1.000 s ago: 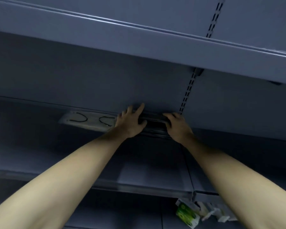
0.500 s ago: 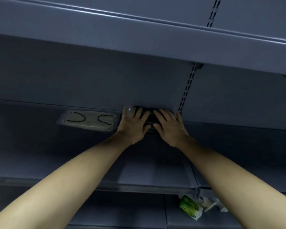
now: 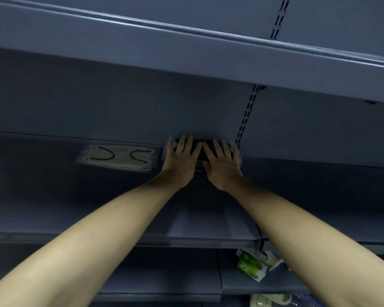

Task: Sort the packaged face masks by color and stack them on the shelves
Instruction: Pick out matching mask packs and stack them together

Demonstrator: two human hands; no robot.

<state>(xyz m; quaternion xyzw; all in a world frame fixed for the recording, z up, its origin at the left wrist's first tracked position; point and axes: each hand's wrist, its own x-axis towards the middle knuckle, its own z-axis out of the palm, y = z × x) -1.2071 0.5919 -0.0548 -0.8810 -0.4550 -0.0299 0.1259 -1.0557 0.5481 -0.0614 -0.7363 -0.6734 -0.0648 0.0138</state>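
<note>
A stack of black packaged face masks (image 3: 201, 154) lies at the back of the grey shelf (image 3: 120, 196), against the rear panel. My left hand (image 3: 182, 161) and my right hand (image 3: 221, 163) lie flat on top of it, side by side, with straight fingers pressing down. Most of the black stack is hidden under my hands. To its left lies a stack of pale packaged face masks (image 3: 118, 157) with black ear loops, touched by neither hand.
An upper shelf (image 3: 186, 56) overhangs the work area. A slotted upright (image 3: 245, 120) runs down the back panel beside my right hand. On the lower shelf at the right sit a green-and-white box (image 3: 251, 265) and some white packages (image 3: 271, 300).
Both hands moved from gripping the ends of the black stack to lying flat on top of it, closer together. The stack slid back against the rear panel.
</note>
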